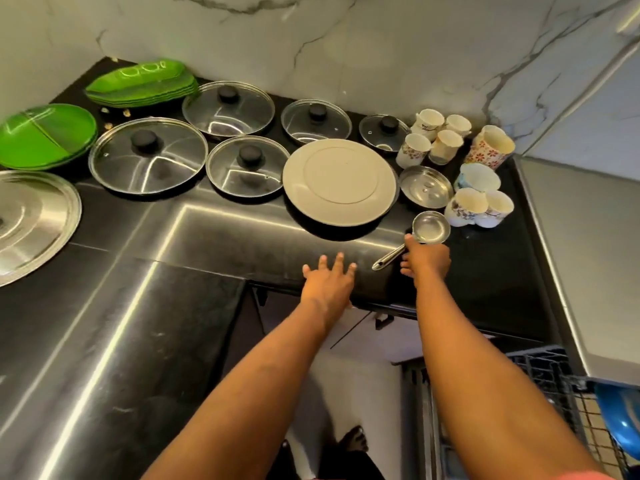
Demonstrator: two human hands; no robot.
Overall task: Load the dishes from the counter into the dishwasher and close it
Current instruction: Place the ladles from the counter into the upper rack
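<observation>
A steel ladle (431, 227) lies on the black counter (214, 237), its handle pointing toward me. My right hand (426, 258) grips that handle, thumb near the bowl. My left hand (329, 282) rests flat on the counter's front edge, fingers spread. Behind the ladle sit a large white plate (339, 181), a small steel plate (426, 187) and several floral cups (479, 206). Several glass lids (149, 155) with black knobs line the back. The dishwasher rack (554, 393) shows at the lower right with a blue dish (620, 420) in it.
Green plates (45, 135) and a stack of green trays (142, 83) occupy the far left corner. A big steel lid (31, 223) lies at the left edge. A marble wall backs the counter. A foot is visible on the floor below.
</observation>
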